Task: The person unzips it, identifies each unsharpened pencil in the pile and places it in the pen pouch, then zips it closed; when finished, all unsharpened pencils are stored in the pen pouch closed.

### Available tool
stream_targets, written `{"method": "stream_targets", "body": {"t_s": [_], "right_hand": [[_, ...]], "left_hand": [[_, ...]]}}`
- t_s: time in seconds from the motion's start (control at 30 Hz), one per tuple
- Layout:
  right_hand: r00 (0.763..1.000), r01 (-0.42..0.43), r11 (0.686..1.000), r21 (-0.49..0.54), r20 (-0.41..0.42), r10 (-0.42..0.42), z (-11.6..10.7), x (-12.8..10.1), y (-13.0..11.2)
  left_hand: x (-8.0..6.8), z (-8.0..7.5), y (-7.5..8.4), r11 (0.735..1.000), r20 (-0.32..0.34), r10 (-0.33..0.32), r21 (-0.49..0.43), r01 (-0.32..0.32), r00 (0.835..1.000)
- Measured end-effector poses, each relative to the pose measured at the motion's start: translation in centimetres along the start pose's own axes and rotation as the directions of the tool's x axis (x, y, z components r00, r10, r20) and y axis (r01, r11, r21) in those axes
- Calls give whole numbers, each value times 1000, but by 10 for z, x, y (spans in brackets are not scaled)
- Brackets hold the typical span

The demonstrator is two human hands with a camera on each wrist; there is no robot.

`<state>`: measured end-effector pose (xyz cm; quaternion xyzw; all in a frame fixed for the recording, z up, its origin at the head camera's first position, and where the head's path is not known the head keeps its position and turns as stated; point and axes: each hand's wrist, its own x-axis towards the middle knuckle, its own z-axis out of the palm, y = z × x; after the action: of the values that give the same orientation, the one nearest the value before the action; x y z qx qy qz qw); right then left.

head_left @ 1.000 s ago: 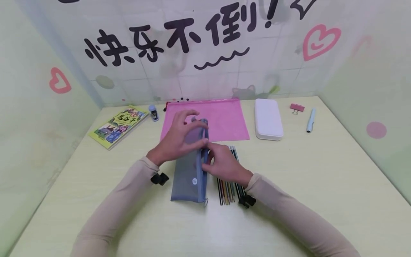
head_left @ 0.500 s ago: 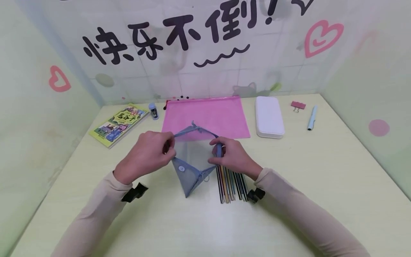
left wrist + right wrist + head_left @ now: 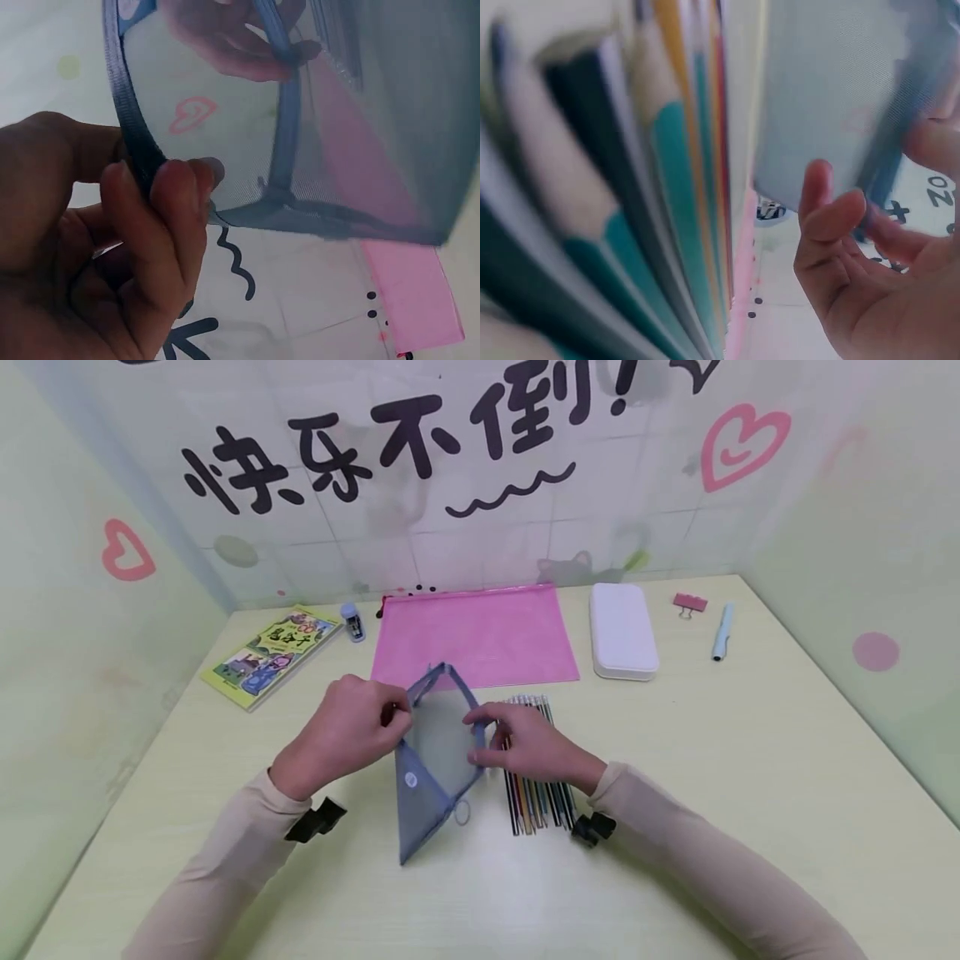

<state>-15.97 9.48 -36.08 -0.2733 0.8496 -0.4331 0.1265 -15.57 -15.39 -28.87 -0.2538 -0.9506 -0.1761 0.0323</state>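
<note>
A blue-grey mesh zip pouch (image 3: 426,797) with a small white label is held upright over the table, its mouth spread into a diamond. My left hand (image 3: 341,735) pinches the left edge of the mouth between thumb and fingers; the left wrist view shows the zip band of the mesh pouch (image 3: 405,112) in that grip. On the opposite edge, my right hand (image 3: 532,745) holds the band with thumb and fingertips. Several pencils (image 3: 536,806) lie side by side beneath and beside the right hand. They loom large as pencils (image 3: 679,150) in the right wrist view.
Behind the pouch lies a pink zip folder (image 3: 480,639). At the back left are a picture-covered book (image 3: 273,656) and a small blue-capped item (image 3: 352,622). A white case (image 3: 622,631), a pink binder clip (image 3: 690,603) and a light blue pen (image 3: 722,631) lie at the right.
The pouch went from lying flat, mouth closed, to being lifted and spread wide. My left hand moved left to its edge. Since half a second ago, the pouch has turned and shifted slightly left.
</note>
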Motion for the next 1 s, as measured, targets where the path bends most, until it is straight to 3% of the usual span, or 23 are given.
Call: {"method": "stream_targets", "body": {"t_s": [0.1,0.23,0.5,1.0], "right_hand": [[999,47,999,-8,20,-47,-5,-3,2],[998,55,994,-96,12,-54,-14,-3,6],[995,-65,960,-271,52,82,-16,8,12],[976,-128,887,-443,103,192,4,28,-2]], "left_hand": [[4,8,-1,1000,48,0,-16,1,999],[7,15,-7,999,73,19,-38,-16,997],[8,13,-20,984,163,10,-176,19,987],[9,8,-29,962,179,17,-271,33,984]]}}
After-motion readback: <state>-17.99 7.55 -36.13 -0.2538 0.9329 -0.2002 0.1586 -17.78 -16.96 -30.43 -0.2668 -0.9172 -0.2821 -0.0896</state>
